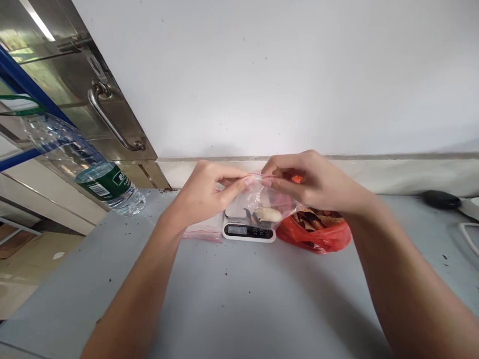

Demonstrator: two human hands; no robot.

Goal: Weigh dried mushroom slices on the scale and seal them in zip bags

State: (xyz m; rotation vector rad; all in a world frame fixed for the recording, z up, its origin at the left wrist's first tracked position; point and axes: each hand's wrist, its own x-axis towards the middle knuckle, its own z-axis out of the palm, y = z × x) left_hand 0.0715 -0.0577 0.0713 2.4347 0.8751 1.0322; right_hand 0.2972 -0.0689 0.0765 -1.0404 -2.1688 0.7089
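Fingers of left hand [204, 193] and right hand [315, 182] pinch the seal strip of the clear bag [262, 205] hanging just below them above the scale [249, 231]; an uneven pinch may leave a gap, spilling contents onto the tabletop [239, 299].

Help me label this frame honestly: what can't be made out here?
Head view only.
- On the scale, the digits are too small to read.
- The seal of the clear bag is covered by the fingertips of the left hand and right hand; its contents are blurred.
- The red bag is partly behind the right hand.
- The label print on the bottle is too small.
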